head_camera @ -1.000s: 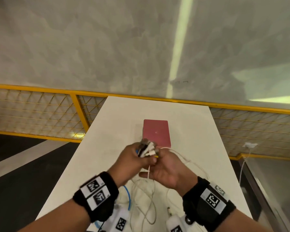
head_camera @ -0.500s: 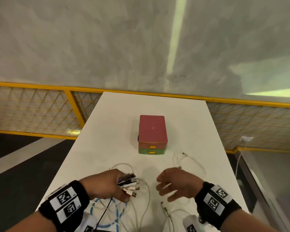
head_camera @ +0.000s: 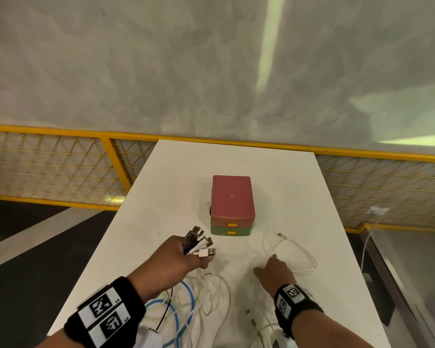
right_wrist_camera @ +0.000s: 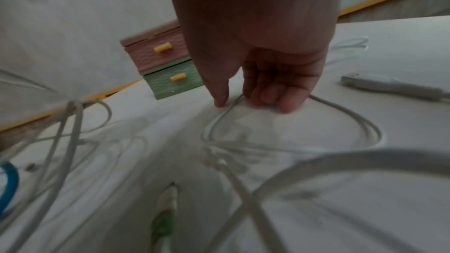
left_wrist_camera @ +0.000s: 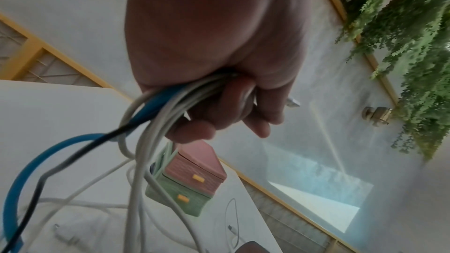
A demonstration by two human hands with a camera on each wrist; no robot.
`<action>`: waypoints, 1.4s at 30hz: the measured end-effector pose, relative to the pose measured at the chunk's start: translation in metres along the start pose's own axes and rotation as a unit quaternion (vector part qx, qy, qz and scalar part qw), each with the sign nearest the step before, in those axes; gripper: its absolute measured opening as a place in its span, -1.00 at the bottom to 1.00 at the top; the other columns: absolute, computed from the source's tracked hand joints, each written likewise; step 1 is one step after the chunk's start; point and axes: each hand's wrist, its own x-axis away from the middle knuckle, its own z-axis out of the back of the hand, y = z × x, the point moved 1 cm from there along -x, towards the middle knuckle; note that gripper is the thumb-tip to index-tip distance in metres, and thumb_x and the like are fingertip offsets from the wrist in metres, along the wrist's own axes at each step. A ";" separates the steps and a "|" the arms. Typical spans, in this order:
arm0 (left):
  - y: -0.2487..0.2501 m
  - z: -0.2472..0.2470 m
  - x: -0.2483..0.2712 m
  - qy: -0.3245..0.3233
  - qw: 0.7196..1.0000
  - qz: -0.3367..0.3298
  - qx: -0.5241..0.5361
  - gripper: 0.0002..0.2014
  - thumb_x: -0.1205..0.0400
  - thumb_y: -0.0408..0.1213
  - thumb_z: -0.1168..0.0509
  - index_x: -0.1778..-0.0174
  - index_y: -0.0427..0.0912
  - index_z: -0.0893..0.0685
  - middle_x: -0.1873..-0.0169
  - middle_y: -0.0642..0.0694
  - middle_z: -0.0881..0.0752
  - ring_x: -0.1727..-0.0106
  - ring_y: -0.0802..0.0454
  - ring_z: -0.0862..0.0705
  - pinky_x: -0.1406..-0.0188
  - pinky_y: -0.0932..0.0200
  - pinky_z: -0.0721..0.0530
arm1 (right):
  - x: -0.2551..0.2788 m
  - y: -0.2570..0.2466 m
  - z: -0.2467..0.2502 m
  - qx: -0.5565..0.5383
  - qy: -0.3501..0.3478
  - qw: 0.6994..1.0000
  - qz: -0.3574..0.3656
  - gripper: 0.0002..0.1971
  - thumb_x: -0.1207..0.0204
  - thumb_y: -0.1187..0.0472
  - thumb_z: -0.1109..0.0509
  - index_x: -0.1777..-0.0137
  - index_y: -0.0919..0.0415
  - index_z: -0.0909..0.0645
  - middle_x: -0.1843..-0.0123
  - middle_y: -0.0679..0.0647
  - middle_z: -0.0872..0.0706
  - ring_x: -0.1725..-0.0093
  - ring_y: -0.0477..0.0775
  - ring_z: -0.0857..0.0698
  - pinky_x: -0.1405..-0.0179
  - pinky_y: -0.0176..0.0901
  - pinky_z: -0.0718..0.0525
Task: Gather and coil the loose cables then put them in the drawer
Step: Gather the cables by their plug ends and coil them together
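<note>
1. My left hand (head_camera: 183,257) is fisted around a bundle of cables (left_wrist_camera: 155,114), white ones plus a blue and a black, with the plug ends (head_camera: 199,241) fanned out past my knuckles. I judge that holding them by the plugs keeps the ends lined up so the trailing lengths can be coiled together.
2. The rest of that bundle hangs from my fist and lies in loose loops on the white table (head_camera: 161,197), near its front edge.
3. My right hand (head_camera: 274,271) is down on the table with its fingers (right_wrist_camera: 270,95) bent loosely, the tips touching a thin white cable (head_camera: 290,244) that lies apart from the bundle. The thumb and fingers sit either side of the strand, but I can't see a closed pinch, so I read this hand as holding nothing yet.
4. That stray cable curls just right of the small drawer unit (head_camera: 232,207), a pink drawer over a green one, both closed.
5. My judgement: this is the gathering stage, and no coiling has begun.
</note>
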 end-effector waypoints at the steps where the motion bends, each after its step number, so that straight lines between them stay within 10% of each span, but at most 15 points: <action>1: 0.000 0.001 -0.001 0.007 1.000 -0.002 0.006 -0.79 -0.62 -0.35 -0.43 0.34 -0.29 -0.71 0.70 0.18 -0.59 0.66 0.35 -0.50 0.60 0.52 -0.40 | -0.002 -0.002 0.001 0.014 0.003 1.000 0.001 -0.60 -0.55 0.00 -0.33 -0.26 0.25 -0.61 -0.23 0.17 -0.75 -0.24 0.19 -0.73 -0.15 -0.10 -0.64; 6: -0.005 0.008 -0.004 0.043 0.995 0.032 0.080 -0.77 -0.65 -0.26 -0.40 0.31 -0.26 -0.71 0.73 0.08 -0.51 0.63 0.11 -0.31 0.63 0.32 -0.31 | -0.002 -0.010 -0.007 0.079 -0.006 0.997 0.019 -0.72 -0.58 0.27 -0.21 -0.21 0.26 -0.63 -0.25 0.17 -0.74 -0.23 0.18 -0.73 -0.13 -0.15 -0.66; 13: -0.005 0.007 -0.019 0.048 0.974 0.051 0.215 -0.68 -0.70 -0.15 -0.32 0.15 -0.37 -0.76 0.51 -0.14 -0.62 0.39 -0.09 -0.74 0.31 0.06 -0.66 | 0.020 -0.026 -0.003 -0.045 -0.044 0.990 0.126 -0.89 -0.47 0.14 -0.33 0.20 0.17 -0.57 0.14 0.07 -0.71 0.05 0.10 -0.72 0.03 -0.06 -0.66; 16: 0.002 -0.001 -0.023 0.048 0.969 0.041 0.237 -0.69 -0.73 -0.13 -0.27 0.02 -0.32 -0.78 0.25 -0.18 -0.80 0.10 -0.12 -0.84 0.13 0.03 -0.68 | 0.044 -0.061 0.033 -0.300 -0.045 0.937 0.172 -0.87 -0.38 0.33 -0.35 0.38 0.21 -0.62 0.40 0.08 -0.71 0.40 0.02 -0.66 0.21 0.10 -0.69; 23: 0.032 -0.013 -0.024 0.034 0.940 -0.006 0.339 -0.54 -0.61 0.00 -0.30 -0.26 -0.27 -0.74 -0.21 -0.32 -0.78 -0.06 -0.12 -0.78 -0.34 -0.28 -0.61 | 0.105 -0.130 0.094 -0.523 -0.028 0.800 0.292 -0.86 -0.49 0.57 -0.26 0.28 0.53 -0.60 0.32 0.16 -0.78 0.32 0.09 -0.69 0.27 -0.09 -0.69; 30: 0.046 -0.018 -0.022 -0.019 0.903 -0.044 0.428 -0.57 -0.58 -0.03 -0.27 -0.24 -0.21 -0.76 -0.19 -0.25 -0.79 -0.19 -0.09 -0.76 -0.19 -0.02 -0.67 | 0.120 -0.137 0.093 -0.407 0.024 0.837 0.366 -0.89 -0.45 0.33 -0.36 0.29 0.17 -0.62 0.32 0.00 -0.66 0.33 -0.01 -0.61 0.30 0.07 -0.66; 42: 0.056 -0.004 -0.027 0.043 0.861 -0.087 0.499 -0.73 -0.63 -0.11 -0.26 0.15 -0.25 -0.73 -0.13 -0.35 -0.77 -0.14 -0.14 -0.81 -0.03 0.07 -0.81 | 0.122 -0.130 0.107 -0.423 0.086 0.847 0.309 -0.88 -0.50 0.35 -0.40 0.26 0.30 -0.69 0.30 0.03 -0.75 0.31 -0.12 -0.68 0.27 -0.28 -0.64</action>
